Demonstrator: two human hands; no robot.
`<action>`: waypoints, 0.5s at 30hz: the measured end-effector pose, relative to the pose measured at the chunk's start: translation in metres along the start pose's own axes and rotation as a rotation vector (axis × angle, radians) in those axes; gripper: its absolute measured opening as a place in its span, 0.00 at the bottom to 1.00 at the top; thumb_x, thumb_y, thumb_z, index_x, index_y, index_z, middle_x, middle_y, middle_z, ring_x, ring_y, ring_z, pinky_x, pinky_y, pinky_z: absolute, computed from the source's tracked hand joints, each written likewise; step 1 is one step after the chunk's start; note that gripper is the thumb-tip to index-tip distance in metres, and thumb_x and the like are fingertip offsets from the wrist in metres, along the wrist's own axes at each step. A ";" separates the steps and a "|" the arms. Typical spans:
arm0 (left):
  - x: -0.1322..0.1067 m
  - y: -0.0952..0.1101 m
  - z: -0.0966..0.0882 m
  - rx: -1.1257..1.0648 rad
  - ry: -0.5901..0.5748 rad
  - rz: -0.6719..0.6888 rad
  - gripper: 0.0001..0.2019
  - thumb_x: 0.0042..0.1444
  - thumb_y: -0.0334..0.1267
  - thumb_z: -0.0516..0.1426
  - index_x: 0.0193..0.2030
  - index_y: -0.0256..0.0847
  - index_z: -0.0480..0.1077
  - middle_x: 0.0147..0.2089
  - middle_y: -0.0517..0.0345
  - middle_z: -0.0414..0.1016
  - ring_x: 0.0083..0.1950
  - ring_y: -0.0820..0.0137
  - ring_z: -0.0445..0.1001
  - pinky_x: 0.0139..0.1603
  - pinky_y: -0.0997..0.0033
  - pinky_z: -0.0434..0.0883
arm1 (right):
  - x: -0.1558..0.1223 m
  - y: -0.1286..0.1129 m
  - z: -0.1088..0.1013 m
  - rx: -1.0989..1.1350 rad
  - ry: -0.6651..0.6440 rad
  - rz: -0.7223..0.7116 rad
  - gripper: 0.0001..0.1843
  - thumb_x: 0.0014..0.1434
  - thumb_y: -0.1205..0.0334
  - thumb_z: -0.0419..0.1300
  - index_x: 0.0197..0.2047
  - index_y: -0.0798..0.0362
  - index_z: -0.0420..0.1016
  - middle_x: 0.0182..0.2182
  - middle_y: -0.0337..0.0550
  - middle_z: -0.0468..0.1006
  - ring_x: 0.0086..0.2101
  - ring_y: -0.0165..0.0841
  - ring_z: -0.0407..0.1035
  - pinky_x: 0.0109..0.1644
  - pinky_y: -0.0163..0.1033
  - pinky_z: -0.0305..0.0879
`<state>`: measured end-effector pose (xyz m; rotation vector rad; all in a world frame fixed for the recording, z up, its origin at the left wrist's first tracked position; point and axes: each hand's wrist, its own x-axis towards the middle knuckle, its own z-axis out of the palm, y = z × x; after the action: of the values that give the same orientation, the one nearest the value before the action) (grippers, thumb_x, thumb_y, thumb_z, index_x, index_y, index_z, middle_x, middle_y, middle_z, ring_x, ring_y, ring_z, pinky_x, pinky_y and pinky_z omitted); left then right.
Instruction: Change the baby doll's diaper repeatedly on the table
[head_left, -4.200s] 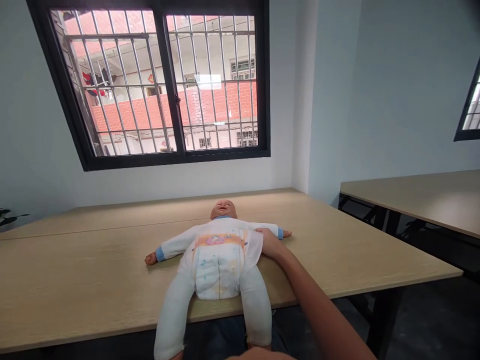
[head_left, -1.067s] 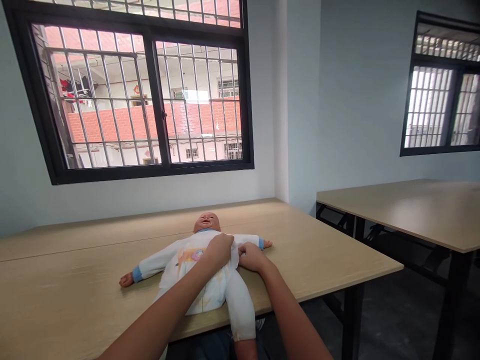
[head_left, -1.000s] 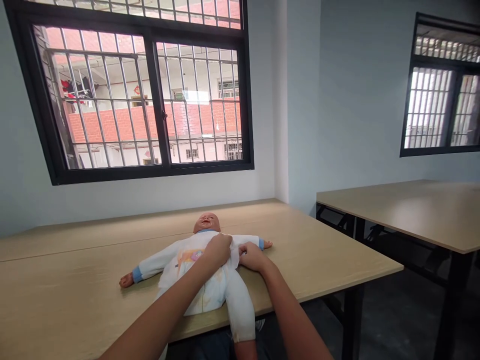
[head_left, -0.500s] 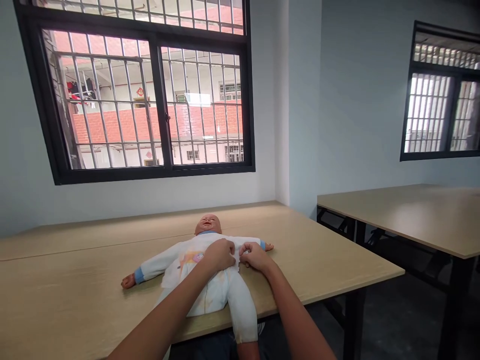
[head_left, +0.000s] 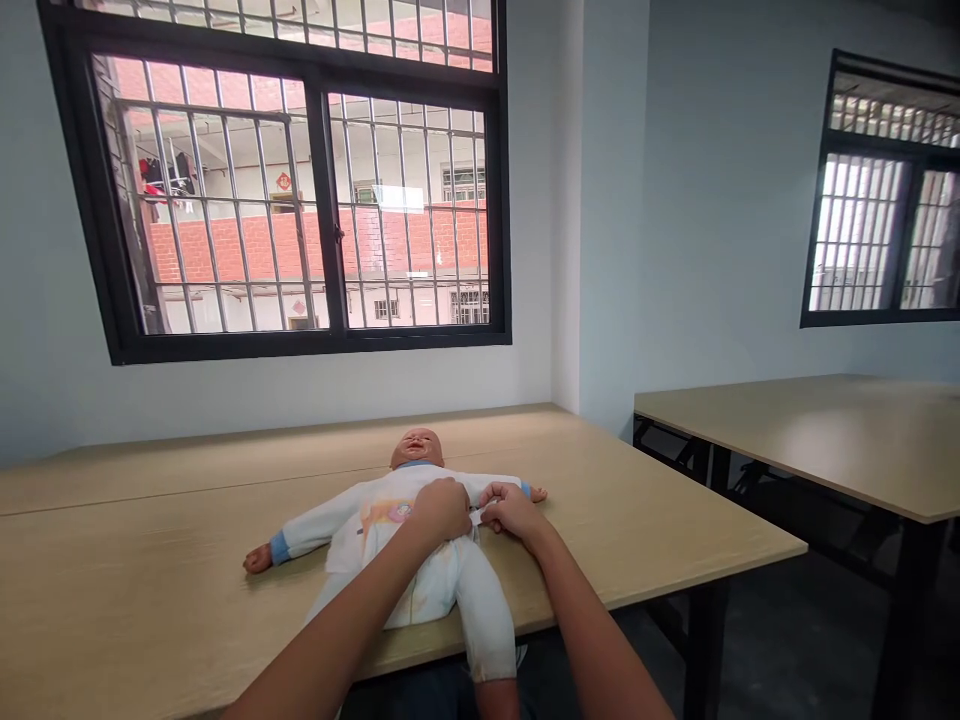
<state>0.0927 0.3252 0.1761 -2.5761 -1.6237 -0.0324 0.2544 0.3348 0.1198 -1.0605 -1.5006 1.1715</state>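
A baby doll (head_left: 484,600) in a white suit with blue cuffs lies on its back, head toward the wall and one leg over the table's front edge. Around its hips is a white diaper (head_left: 420,600) with an orange and pink printed band at the waist. My left hand (head_left: 444,510) is closed at the diaper's waist, on the right side of the print; its fingertips are partly hidden. Close beside it, my right hand (head_left: 511,510) pinches a small white diaper tab (head_left: 475,517) at the doll's side.
The doll lies on a light wooden table (head_left: 637,520) set against the wall. A second wooden table (head_left: 810,430) stands to the right across a gap. A barred window (head_left: 315,200) with a dark frame is above the first table.
The white tab now shows between my hands, pulled slightly out from the doll's side by my right hand. My left hand has turned a little and pressed down. The doll lies as before.
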 end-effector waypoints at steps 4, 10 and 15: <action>0.002 0.000 0.002 0.004 0.007 0.029 0.13 0.62 0.44 0.58 0.47 0.37 0.71 0.50 0.52 0.73 0.50 0.64 0.73 0.52 0.56 0.72 | 0.000 0.000 0.003 0.040 -0.004 -0.033 0.10 0.39 0.69 0.57 0.29 0.53 0.64 0.17 0.29 0.66 0.17 0.24 0.58 0.22 0.30 0.50; 0.008 -0.009 0.008 -0.034 0.014 0.131 0.14 0.61 0.46 0.58 0.47 0.39 0.71 0.49 0.53 0.74 0.48 0.65 0.74 0.51 0.57 0.72 | 0.004 0.002 0.011 0.075 -0.077 -0.074 0.12 0.43 0.66 0.55 0.34 0.52 0.65 0.18 0.30 0.68 0.18 0.25 0.59 0.22 0.30 0.52; 0.011 -0.014 0.011 -0.095 0.070 0.127 0.17 0.61 0.47 0.58 0.51 0.37 0.69 0.47 0.53 0.74 0.46 0.65 0.74 0.48 0.58 0.74 | 0.009 0.001 0.023 0.119 -0.124 -0.112 0.13 0.43 0.67 0.56 0.36 0.52 0.63 0.20 0.29 0.67 0.18 0.24 0.58 0.22 0.30 0.51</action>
<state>0.0846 0.3417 0.1664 -2.7095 -1.4669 -0.1920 0.2307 0.3392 0.1176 -0.8267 -1.5441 1.2501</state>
